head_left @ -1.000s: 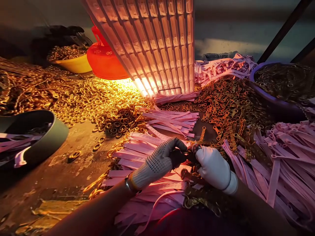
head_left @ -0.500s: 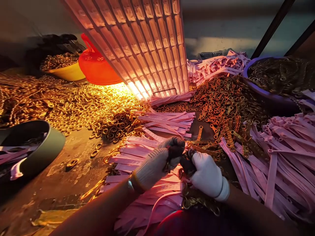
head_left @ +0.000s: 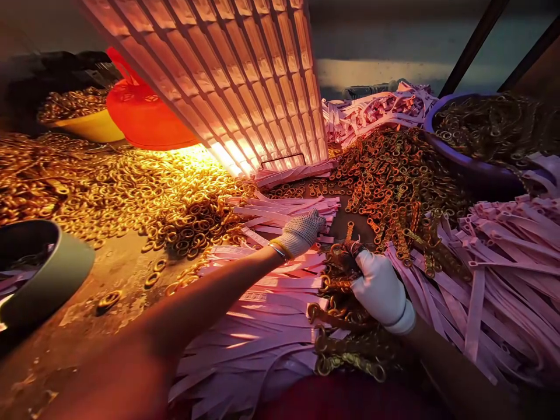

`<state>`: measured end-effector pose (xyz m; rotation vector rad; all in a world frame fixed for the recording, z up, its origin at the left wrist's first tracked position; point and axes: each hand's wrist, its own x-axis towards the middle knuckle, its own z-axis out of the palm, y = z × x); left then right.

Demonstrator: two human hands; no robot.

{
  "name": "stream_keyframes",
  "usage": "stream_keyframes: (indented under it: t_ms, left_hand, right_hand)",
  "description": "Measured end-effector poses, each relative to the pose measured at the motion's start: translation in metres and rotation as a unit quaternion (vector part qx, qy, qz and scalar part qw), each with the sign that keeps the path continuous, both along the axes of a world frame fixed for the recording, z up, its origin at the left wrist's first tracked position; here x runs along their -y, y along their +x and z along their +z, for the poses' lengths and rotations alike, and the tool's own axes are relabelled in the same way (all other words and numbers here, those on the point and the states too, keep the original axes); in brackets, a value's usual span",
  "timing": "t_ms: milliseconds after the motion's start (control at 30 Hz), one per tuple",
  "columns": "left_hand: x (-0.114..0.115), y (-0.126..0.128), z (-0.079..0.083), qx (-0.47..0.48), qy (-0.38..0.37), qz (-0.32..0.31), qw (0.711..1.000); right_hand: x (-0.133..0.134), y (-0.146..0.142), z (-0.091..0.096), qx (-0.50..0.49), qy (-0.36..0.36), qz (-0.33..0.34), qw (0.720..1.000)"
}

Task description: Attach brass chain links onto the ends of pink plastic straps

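My left hand [head_left: 304, 232], in a dotted knit glove, reaches over the pink straps [head_left: 280, 210] in the middle. Its fingers curl down at the strap ends, their tips hidden, and whatever they may grip is out of sight. My right hand [head_left: 380, 286] wears a white glove with dark, soiled fingertips. Those fingers are closed together just above the brass-coloured link pieces [head_left: 345, 321], around something dark and small that I cannot make out. A larger layer of pink straps [head_left: 262, 315] lies below my left forearm, with the links along its right side.
Shiny rings [head_left: 192, 224] heap up at left, by a grey-green tub [head_left: 72, 274]. A ribbed translucent panel [head_left: 245, 87] leans over a bright light beside a red basket [head_left: 149, 119]. More links [head_left: 398, 175], pink straps [head_left: 516, 256] and a purple basin [head_left: 470, 157] lie at right.
My hands were close together over the straps; they have parted. The left moved forward to the farther straps, while the right shifted slightly right and up. The view has swung a little right.
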<state>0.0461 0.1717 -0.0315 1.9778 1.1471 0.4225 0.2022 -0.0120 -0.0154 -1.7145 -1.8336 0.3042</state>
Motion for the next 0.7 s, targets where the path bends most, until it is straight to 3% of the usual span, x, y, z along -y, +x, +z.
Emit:
stream_keyframes:
  t_ms: [100,200,267,433,567,633,700]
  left_hand:
    - [0.019,-0.017,0.017,-0.011,-0.006,0.006,1.000]
    - [0.049,-0.038,0.038,0.048,-0.129,0.024,0.990]
    - [0.072,-0.050,0.050,0.131,-0.216,0.046,0.966]
    - [0.110,-0.064,0.060,0.206,-0.267,0.047,0.940]
    - [0.115,-0.064,0.061,0.109,-0.209,0.039,0.971]
    - [0.114,-0.063,0.059,0.047,-0.099,0.012,0.994]
    - [0.112,-0.063,0.053,0.024,0.007,-0.023,0.999]
  right_hand:
    - [-0.008,0.001,0.004,0.030,0.003,0.005,1.000]
    - [-0.015,-0.009,0.011,0.059,-0.008,0.051,0.997]
    - [-0.019,-0.020,0.017,0.090,-0.030,0.071,0.993]
    - [-0.018,-0.042,0.027,0.192,-0.044,0.078,0.977]
    - [-0.015,-0.047,0.026,0.254,-0.037,0.103,0.961]
    - [-0.015,-0.048,0.022,0.266,-0.035,0.091,0.959]
    - [-0.016,-0.048,0.018,0.270,-0.037,0.076,0.959]
